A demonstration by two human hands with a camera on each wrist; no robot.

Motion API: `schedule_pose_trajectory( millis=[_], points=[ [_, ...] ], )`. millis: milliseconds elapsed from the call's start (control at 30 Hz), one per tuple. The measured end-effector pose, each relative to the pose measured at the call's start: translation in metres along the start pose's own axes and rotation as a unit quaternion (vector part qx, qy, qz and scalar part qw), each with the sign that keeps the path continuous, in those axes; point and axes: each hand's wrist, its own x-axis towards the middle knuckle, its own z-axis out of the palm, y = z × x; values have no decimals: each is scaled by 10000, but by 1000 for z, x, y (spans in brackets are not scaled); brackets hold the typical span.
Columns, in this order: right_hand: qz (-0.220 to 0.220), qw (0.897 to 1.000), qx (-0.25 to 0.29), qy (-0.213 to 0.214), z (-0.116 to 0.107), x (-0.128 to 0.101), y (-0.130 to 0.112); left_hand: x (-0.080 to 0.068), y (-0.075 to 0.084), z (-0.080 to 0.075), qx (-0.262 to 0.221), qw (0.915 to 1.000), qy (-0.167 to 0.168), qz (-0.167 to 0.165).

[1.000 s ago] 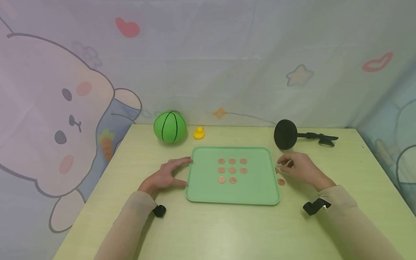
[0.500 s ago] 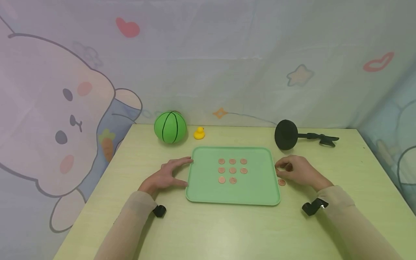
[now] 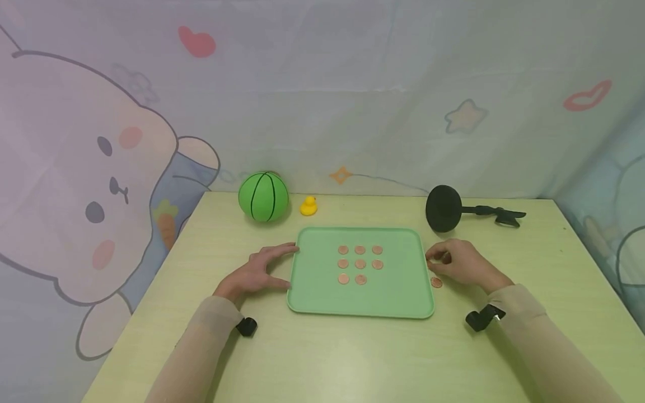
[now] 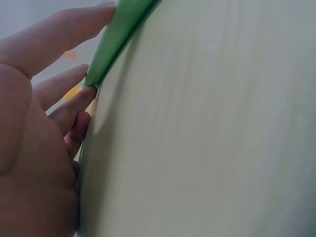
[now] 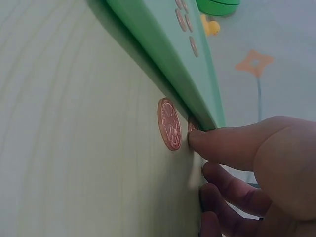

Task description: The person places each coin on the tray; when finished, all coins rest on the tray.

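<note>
- Behind your table hangs a soft printed cloth backdrop (image 3: 353,84): a big cartoon rabbit at the left of the frame, with hearts, a star and lips scattered across the pale fabric.
- Your work surface is a pale yellow-green wooden table (image 3: 353,358) with a faint straight grain, matte and smooth.
- At the frame's centre lies a mint-green plastic tray (image 3: 398,296), rectangular with rounded corners and a raised rim.
- On the tray sit eight small round copper-coloured coins (image 3: 360,263), flat and embossed, laid in three rows: three, three, two.
- Your left hand (image 3: 257,271) rests flat on the table against the tray's left edge, fingers straight and spread, touching the rim.
- Your right hand (image 3: 461,262) sits just right of the tray, fingers curled down; the wrist view shows your thumb tip (image 5: 207,143) pressing on a partly hidden copper coin (image 5: 192,125) that lies at the tray's wall.
- Another loose copper coin (image 3: 436,282) lies flat on the table just beside the tray's right rim, near your thumb.
- At the table's far edge, upper centre-left, stand a green ball with black seams (image 3: 263,196) and a small yellow rubber duck (image 3: 308,206).
- Right of them lies a black disc on a thin black arm with a clip (image 3: 443,209).
</note>
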Motion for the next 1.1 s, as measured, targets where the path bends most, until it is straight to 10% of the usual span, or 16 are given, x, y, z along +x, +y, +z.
schedule_pose_trajectory(
  millis=[1100],
  points=[
    [203, 9992, -309, -143, -3, 0, -7, -1, 1, 1, -187, 9998, 32, -52]
  ],
)
